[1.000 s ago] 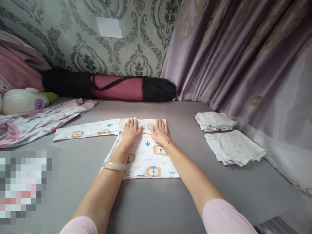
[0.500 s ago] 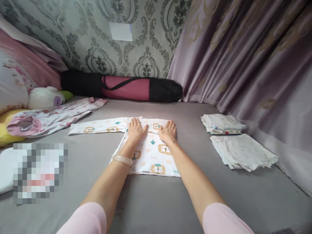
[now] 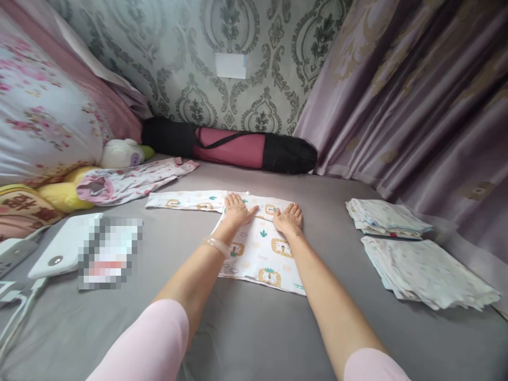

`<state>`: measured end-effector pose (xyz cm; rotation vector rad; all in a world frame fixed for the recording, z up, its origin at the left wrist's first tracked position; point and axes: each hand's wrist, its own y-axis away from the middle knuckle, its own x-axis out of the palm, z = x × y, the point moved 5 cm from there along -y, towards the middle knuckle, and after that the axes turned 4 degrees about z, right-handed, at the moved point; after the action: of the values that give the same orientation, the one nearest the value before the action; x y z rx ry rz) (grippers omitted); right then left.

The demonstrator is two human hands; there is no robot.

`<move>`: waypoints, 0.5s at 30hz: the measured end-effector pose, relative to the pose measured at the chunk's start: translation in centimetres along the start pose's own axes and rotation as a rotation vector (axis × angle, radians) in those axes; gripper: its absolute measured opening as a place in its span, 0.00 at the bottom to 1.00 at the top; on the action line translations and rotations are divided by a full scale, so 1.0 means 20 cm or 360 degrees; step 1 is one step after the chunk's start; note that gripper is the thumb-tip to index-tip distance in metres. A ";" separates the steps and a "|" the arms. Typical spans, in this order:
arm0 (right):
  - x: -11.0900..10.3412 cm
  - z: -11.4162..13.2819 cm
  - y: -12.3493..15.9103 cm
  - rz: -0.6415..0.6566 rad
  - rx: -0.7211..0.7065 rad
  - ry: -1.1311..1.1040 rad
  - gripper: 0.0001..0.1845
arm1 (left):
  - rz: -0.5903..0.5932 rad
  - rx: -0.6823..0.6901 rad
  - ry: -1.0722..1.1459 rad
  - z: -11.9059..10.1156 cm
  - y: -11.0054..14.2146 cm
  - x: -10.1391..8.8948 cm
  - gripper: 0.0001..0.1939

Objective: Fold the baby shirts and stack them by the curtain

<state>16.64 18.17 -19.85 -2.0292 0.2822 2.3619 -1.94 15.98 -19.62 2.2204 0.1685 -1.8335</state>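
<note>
A small white long-sleeved shirt (image 3: 254, 264) with lion faces and green leaves lies flat on the grey bed sheet. One sleeve (image 3: 186, 201) stretches out to the left; on the right side the other is folded across the upper part. My left hand (image 3: 238, 210) rests flat on the shirt near the base of the outstretched sleeve, fingers extended. Flat on the upper right edge lies my right hand (image 3: 289, 218), its fingers spread and pointing away from me. Neither hand grips the cloth. My forearms hide part of both side edges.
Two stacks of folded clothes, a far one (image 3: 387, 217) and a near one (image 3: 428, 270), lie at right. A black and pink long bag (image 3: 230, 148) lies along the wall. At left are a pink-trimmed garment (image 3: 138, 182), plush toys (image 3: 119, 153), a white device (image 3: 65, 246) and cables.
The view has swung left, so everything appears shifted rightward and more of the left side shows. Both hands stay flat on the shirt, which looks the same.
</note>
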 end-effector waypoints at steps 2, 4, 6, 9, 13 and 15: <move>-0.01 0.00 0.00 0.0045 0.0016 0.0017 0.40 | 0.0089 0.0095 0.0066 0.03 -0.01 -0.05 0.46; -0.03 0.00 -0.01 0.0053 0.0011 0.0013 0.40 | 0.0070 0.0186 0.0209 0.11 0.00 -0.13 0.37; -0.05 0.00 -0.01 0.0029 -0.0008 -0.0013 0.40 | -0.0108 0.0164 0.0306 0.26 0.01 -0.23 0.29; -0.08 0.00 -0.01 -0.0074 -0.0035 -0.0045 0.38 | -0.0388 -0.0169 0.0219 0.59 0.05 -0.36 0.23; -0.11 0.12 0.02 -0.0261 -0.0234 -0.0100 0.35 | -0.0434 -0.0753 0.0057 1.01 0.10 -0.45 0.26; -0.10 0.24 0.05 -0.0253 -0.0438 -0.0155 0.33 | -0.0401 -0.0889 0.0050 1.16 0.11 -0.45 0.27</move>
<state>12.13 18.02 -17.16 -1.9432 -0.2104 2.5040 -25.13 8.35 -14.50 1.8896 0.8839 -1.6015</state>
